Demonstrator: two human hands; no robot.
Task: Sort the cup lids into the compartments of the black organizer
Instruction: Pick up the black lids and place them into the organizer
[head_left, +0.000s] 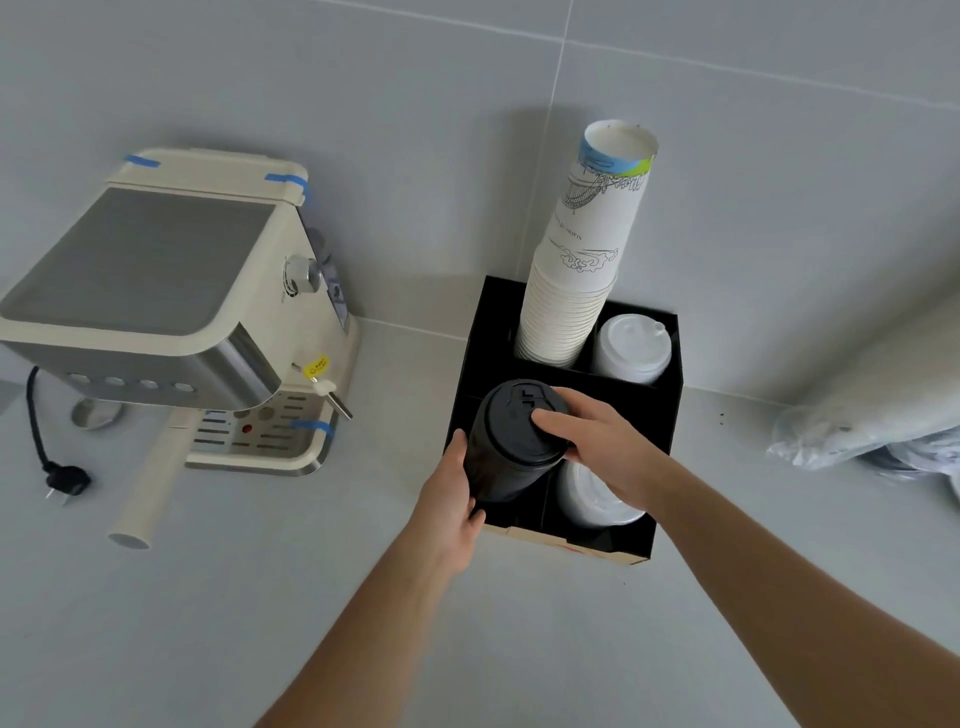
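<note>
A black organizer (662, 395) with four compartments stands against the tiled wall. A tall stack of black cup lids (511, 452) leans in its front left compartment. My left hand (454, 506) grips the stack's lower side, and my right hand (597, 441) lies over its top right edge, thumb on the top lid. White domed lids (631, 348) fill the back right compartment. Flat translucent lids (589, 499) lie in the front right one, partly hidden by my right hand. A stack of paper cups (584, 254) stands upside down in the back left compartment.
A cream espresso machine (171, 306) sits to the left, its portafilter handle (148, 483) reaching forward and its power plug (65, 478) lying on the counter. Plastic-wrapped sleeves (872, 421) lie at the right edge by the wall.
</note>
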